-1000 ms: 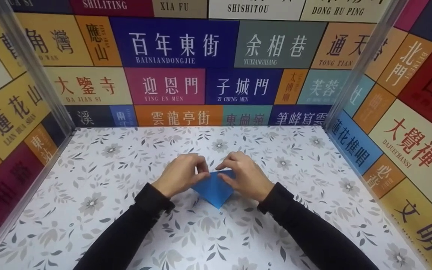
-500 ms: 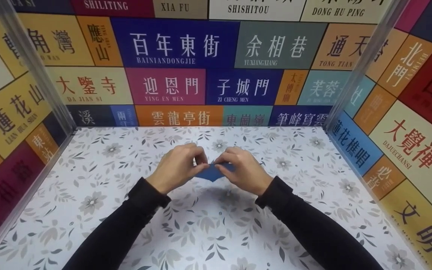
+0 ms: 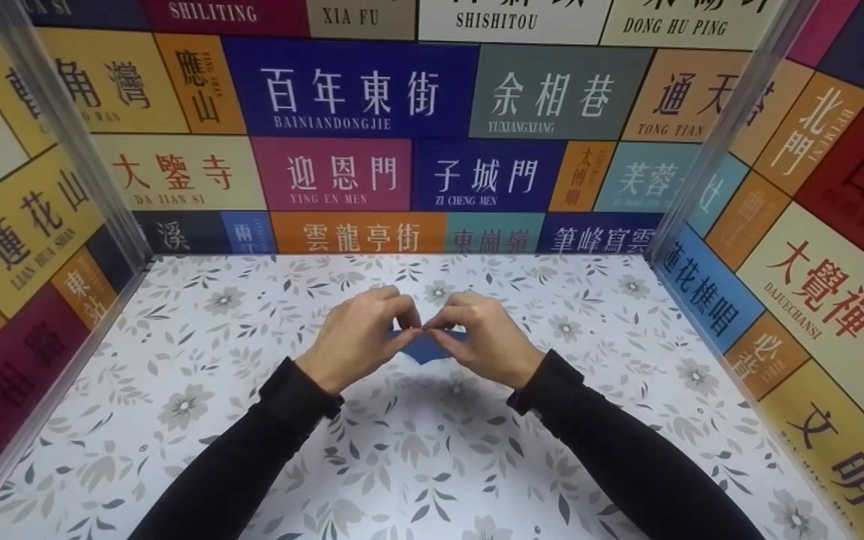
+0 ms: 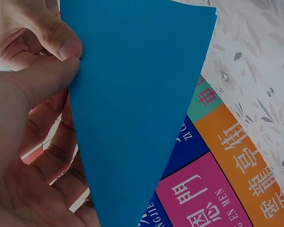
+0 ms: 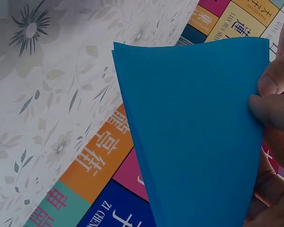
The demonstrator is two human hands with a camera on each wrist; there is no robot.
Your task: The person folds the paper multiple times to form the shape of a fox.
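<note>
1. While the left hand (image 3: pixel 361 330) and right hand (image 3: pixel 488 334) pinch the upper edge of the paper (image 3: pixel 427 348), fingertips side by side, neither seems nearer.
2. From that grip it hangs toward the table (image 3: pixel 199 450), apparently above it; long axis unclear.
3. Plain blue, layered, tapering to a corner.

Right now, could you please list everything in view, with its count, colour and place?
folded paper sheet: 1, blue, between the hands, above the tabletop
flat floral-print tabletop: 1, white with grey, below the hands
sign-printed walls: 3, multicoloured, at back, left and right
straight see-through corner strips: 2, clear, at the back corners
long sleeves: 2, black, one per arm
left hand: 1, bare, pinching the paper's edge
right hand: 1, bare, pinching beside it
</note>
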